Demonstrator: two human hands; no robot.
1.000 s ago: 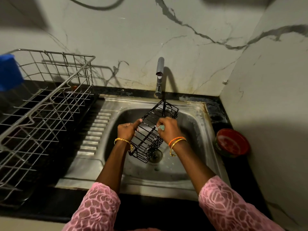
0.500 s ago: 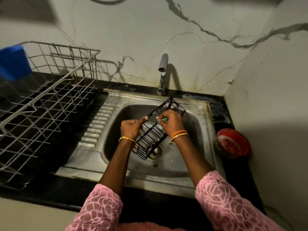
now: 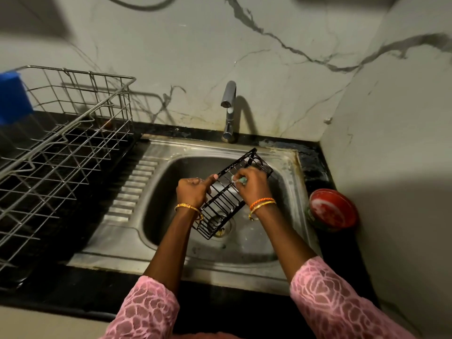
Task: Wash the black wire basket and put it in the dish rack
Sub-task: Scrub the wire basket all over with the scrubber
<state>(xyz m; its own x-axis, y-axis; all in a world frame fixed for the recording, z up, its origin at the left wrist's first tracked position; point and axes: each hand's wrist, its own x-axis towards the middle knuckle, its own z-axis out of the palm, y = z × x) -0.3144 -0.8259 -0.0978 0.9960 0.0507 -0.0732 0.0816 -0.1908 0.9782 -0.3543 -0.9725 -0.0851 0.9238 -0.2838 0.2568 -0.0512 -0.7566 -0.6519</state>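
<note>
The black wire basket (image 3: pixel 221 206) is tilted over the steel sink (image 3: pixel 171 241), its far end toward the tap. My left hand (image 3: pixel 193 193) grips its left rim, thumb along the wire. My right hand (image 3: pixel 253 183) presses a small green scrubber (image 3: pixel 241 180) with white foam against the basket's upper right side. The silver wire dish rack (image 3: pixel 68 152) stands on the black counter to the left of the sink.
A steel tap (image 3: pixel 228 111) rises behind the sink with no water visible. A red round container (image 3: pixel 332 210) sits on the counter at the right by the side wall. A blue object (image 3: pixel 12 96) stands at the rack's far left.
The basket has been lifted slightly and turned more toward the tap. My right hand has moved up along it with the scrubber. The camera has shifted a little.
</note>
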